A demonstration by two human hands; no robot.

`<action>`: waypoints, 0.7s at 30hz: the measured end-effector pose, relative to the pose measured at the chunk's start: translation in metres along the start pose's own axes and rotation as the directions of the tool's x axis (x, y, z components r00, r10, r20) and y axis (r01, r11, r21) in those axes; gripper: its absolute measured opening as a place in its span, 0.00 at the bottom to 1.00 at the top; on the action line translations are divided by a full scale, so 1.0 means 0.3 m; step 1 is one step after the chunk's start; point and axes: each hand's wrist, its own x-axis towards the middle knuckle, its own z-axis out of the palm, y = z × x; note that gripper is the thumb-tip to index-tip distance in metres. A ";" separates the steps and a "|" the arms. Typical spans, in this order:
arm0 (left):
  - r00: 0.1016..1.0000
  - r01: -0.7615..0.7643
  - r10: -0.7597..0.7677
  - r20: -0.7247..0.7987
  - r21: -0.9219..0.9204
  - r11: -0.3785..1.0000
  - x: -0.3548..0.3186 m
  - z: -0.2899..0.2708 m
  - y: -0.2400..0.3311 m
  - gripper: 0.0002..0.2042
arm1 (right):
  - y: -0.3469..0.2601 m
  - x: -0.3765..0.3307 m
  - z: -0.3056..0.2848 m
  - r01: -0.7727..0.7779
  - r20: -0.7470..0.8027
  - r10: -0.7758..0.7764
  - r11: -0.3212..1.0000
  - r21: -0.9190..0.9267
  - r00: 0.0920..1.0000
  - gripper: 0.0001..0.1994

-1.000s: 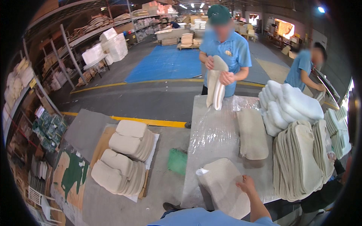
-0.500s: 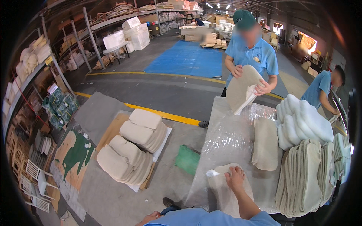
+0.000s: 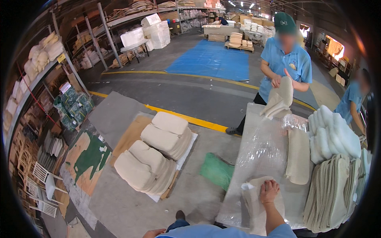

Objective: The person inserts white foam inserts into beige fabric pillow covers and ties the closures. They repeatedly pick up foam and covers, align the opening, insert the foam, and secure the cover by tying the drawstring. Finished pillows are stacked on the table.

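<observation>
On the plastic-covered table, a beige fabric cushion cover [image 3: 256, 202] lies in front of me, with white material showing at its far left corner. My right hand [image 3: 270, 191] is on its far end, fingers curled down and closed on the fabric. My left hand [image 3: 154, 233] shows only partly at the lower edge beside my body, its fingers mostly hidden. Another flat beige cover [image 3: 297, 156] rests farther right on the table. Across from me, a co-worker in a blue shirt holds a bent beige cover [image 3: 281, 97] in both hands.
White padding [image 3: 333, 135] is piled at the table's right, behind a stack of beige covers [image 3: 327, 194]. Left of the table [image 3: 258, 139], beige cushions [image 3: 158, 137] sit stacked on a low pallet. Green sheeting [image 3: 217, 170] lies on the floor. Another person works at far right.
My view has turned left, so things appear shifted right. The co-worker's cover has gone from broad and upright to bent over. My right hand's fingers are more curled on the cover.
</observation>
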 end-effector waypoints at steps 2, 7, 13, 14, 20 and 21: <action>0.996 -0.079 0.080 -0.037 0.032 0.996 -0.005 -0.108 -0.044 0.15 | -0.032 0.003 0.003 -0.029 0.020 0.030 1.000 -0.009 0.999 0.15; 0.943 -0.244 0.302 -0.141 0.325 0.914 0.052 -0.424 -0.019 0.16 | -0.129 -0.023 0.092 -0.186 -0.069 0.180 0.978 -0.098 0.981 0.17; 0.800 -0.466 0.531 -0.278 0.269 0.843 0.245 -0.648 0.273 0.15 | 0.019 0.064 -0.018 -0.244 0.147 0.256 0.965 -0.098 0.955 0.28; 0.778 -0.551 0.582 -0.237 0.191 0.813 0.306 -0.631 0.318 0.15 | 0.066 0.087 -0.113 -0.269 0.104 0.275 0.961 -0.068 0.956 0.28; 0.827 -0.557 0.562 -0.007 -0.133 0.820 0.375 -0.453 0.515 0.15 | 0.169 -0.065 -0.192 -0.643 0.257 0.633 0.764 -0.053 0.730 0.38; 0.798 -0.569 0.587 0.136 -0.153 0.808 0.407 -0.355 0.563 0.15 | 0.241 -0.107 -0.239 -0.655 0.304 0.632 0.755 -0.033 0.713 0.40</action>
